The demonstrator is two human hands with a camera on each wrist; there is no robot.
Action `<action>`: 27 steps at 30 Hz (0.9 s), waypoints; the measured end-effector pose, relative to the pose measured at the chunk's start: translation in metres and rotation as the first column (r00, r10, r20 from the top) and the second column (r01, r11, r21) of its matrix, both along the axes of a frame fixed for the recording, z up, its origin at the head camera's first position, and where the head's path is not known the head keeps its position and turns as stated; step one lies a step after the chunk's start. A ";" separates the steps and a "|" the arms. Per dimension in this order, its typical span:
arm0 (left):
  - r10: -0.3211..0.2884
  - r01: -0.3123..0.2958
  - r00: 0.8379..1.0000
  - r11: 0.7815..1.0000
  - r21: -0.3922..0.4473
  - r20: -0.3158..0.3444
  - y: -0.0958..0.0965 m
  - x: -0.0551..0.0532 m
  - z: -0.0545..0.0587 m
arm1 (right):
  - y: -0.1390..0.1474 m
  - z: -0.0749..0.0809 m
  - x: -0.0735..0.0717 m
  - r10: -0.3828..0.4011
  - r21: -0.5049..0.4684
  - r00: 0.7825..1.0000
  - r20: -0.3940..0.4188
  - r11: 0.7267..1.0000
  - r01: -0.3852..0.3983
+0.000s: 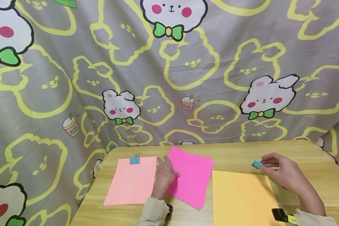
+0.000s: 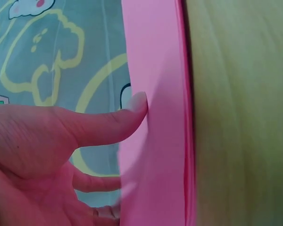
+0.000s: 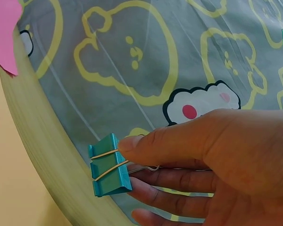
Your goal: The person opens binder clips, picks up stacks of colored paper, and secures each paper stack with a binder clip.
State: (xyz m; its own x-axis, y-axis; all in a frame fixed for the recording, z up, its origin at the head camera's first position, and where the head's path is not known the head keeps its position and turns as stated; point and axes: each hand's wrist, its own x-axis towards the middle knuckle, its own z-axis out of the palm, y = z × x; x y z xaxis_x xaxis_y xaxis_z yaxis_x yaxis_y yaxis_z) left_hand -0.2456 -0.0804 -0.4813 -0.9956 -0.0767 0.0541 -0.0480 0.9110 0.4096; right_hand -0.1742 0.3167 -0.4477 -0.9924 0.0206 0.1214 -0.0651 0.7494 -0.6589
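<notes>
My right hand (image 1: pixel 283 169) pinches a blue binder clip (image 3: pixel 111 181) by its wire handles, above the worktop (image 1: pixel 234 157) toward its far right corner. My left hand (image 1: pixel 163 175) holds the magenta sheets (image 1: pixel 193 177) near the far edge, thumb in front, fingertips seemingly behind. Pink paper (image 1: pixel 132 185) sits by the far left corner, yellow paper (image 1: pixel 241 197) nearer me.

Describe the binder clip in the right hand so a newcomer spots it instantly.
On the wooden table lies yellow paper. Past its far edge, in the grip of the right hand, is the blue binder clip; the other clip sits on pale pink paper.
</notes>
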 end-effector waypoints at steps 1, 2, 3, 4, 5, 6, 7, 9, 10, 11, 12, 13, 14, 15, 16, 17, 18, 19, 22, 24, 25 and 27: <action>-0.007 0.007 1.000 1.000 0.006 -0.003 0.000 0.000 0.000 | 0.000 0.000 0.000 -0.001 0.000 1.000 0.000 1.000 0.001; -0.015 0.015 1.000 1.000 0.012 -0.002 0.000 0.000 0.000 | 0.000 -0.001 0.001 -0.003 0.002 1.000 -0.003 1.000 0.003; -0.022 0.022 1.000 1.000 0.017 0.004 0.000 0.000 0.000 | 0.000 -0.001 0.001 -0.004 0.000 1.000 -0.001 1.000 0.004; -0.028 0.028 1.000 0.999 0.020 0.010 -0.001 0.000 0.000 | 0.000 -0.001 0.001 -0.003 -0.001 1.000 -0.001 1.000 0.003; -0.035 0.034 0.999 0.999 0.018 0.013 -0.001 0.000 0.000 | 0.000 -0.001 0.001 -0.003 -0.002 1.000 -0.002 1.000 0.003; -0.039 0.038 0.999 0.999 0.017 0.018 -0.002 -0.001 0.000 | 0.000 -0.002 0.001 -0.003 -0.003 1.000 0.000 1.000 0.003; -0.043 0.042 0.999 0.999 0.016 0.022 -0.003 -0.002 0.000 | 0.000 -0.002 0.000 -0.003 -0.003 1.000 0.000 1.000 0.003; -0.050 0.049 0.999 0.998 0.029 0.021 -0.006 -0.004 -0.001 | 0.000 -0.002 0.000 -0.003 -0.002 1.000 0.000 1.000 0.003; -0.053 0.053 0.998 0.998 0.040 0.017 -0.008 -0.005 -0.001 | 0.000 -0.002 -0.001 -0.003 -0.001 1.000 0.000 1.000 0.003; -0.056 0.055 0.998 0.997 0.054 0.011 -0.009 -0.006 -0.002 | 0.000 -0.002 -0.001 -0.003 -0.001 1.000 0.002 1.000 0.003; -0.060 0.059 0.998 0.996 0.073 0.006 -0.011 -0.008 -0.004 | 0.001 -0.002 -0.001 -0.004 -0.002 1.000 0.004 1.000 0.004; -0.067 0.067 0.998 0.993 0.094 -0.006 -0.013 -0.009 -0.005 | 0.001 -0.002 -0.001 -0.005 -0.002 1.000 0.004 1.000 0.005; -0.070 0.072 0.997 0.991 0.113 -0.016 -0.014 -0.011 -0.006 | 0.001 -0.002 -0.001 -0.004 -0.001 1.000 0.004 1.000 0.004; -0.076 0.078 0.997 0.988 0.134 -0.025 -0.016 -0.012 -0.007 | 0.001 -0.002 -0.001 -0.004 -0.001 1.000 0.005 1.000 0.004; -0.079 0.082 0.996 0.985 0.154 -0.028 -0.018 -0.013 -0.008 | 0.001 -0.002 -0.001 -0.003 -0.001 1.000 0.004 1.000 0.003; -0.086 0.090 0.996 0.980 0.175 -0.035 -0.020 -0.014 -0.009 | 0.001 -0.002 -0.002 -0.003 -0.002 1.000 0.004 1.000 0.003; -0.095 0.101 0.995 0.976 0.195 -0.039 -0.022 -0.015 -0.009 | 0.001 -0.002 -0.002 -0.002 -0.001 1.000 0.003 1.000 0.002; -0.101 0.108 0.994 0.971 0.212 -0.041 -0.024 -0.017 -0.010 | 0.001 -0.002 -0.002 -0.001 -0.001 1.000 0.001 1.000 0.001; -0.148 0.157 0.988 0.948 0.278 -0.054 -0.032 -0.021 -0.014 | 0.000 -0.002 -0.002 0.001 -0.003 1.000 0.001 1.000 -0.001; -0.192 0.205 0.979 0.919 0.336 -0.070 -0.037 -0.023 -0.015 | 0.000 -0.002 -0.002 0.002 -0.005 1.000 0.005 1.000 -0.002; -0.208 0.219 0.976 0.902 0.371 -0.070 -0.039 -0.024 -0.015 | 0.000 -0.002 -0.002 0.002 -0.005 1.000 0.008 1.000 -0.002; -0.244 0.247 0.967 0.854 0.457 -0.067 -0.044 -0.025 -0.012 | 0.000 -0.002 -0.002 0.002 -0.006 1.000 0.014 1.000 -0.002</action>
State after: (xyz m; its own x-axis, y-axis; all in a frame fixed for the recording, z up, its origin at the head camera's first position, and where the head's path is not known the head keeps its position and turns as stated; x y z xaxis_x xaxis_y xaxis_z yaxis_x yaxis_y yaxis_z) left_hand -0.2702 -0.1240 -0.4937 -0.9850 0.1529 0.0795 0.1567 0.6023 0.7828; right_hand -0.1765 0.3169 -0.4498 -0.9941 0.0196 0.1071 -0.0568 0.7455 -0.6641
